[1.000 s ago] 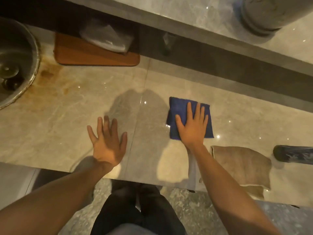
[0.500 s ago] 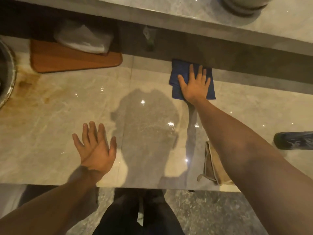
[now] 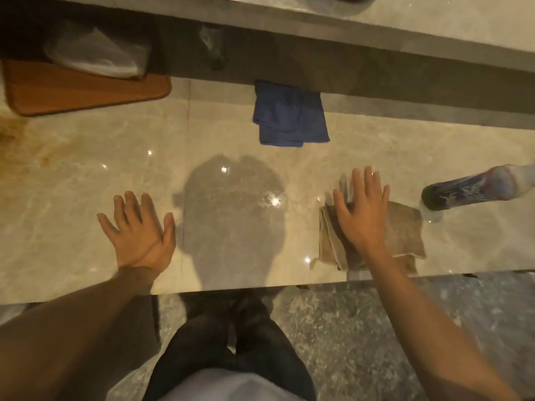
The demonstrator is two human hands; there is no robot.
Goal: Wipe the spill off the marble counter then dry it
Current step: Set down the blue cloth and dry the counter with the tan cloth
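A folded blue cloth [image 3: 291, 115] lies alone at the back of the marble counter [image 3: 86, 175], against the dark back ledge. My right hand [image 3: 362, 215] is spread flat over a folded beige towel [image 3: 405, 233] near the counter's front edge, fingers apart and slightly blurred. My left hand [image 3: 139, 235] rests flat on the bare marble to the left, fingers apart, holding nothing. The marble between my hands is glossy with light glints and carries my shadow.
A dark patterned bottle [image 3: 469, 192] lies on its side at the right. An orange-brown mat [image 3: 86, 91] with a clear plastic bag [image 3: 95, 56] on it sits at the back left. A rusty stain [image 3: 11, 131] marks the far left. A raised marble shelf [image 3: 434, 27] runs behind.
My right hand has let go of the blue cloth at the back of the counter and come back toward me onto the beige towel. My left hand has stayed flat on the marble.
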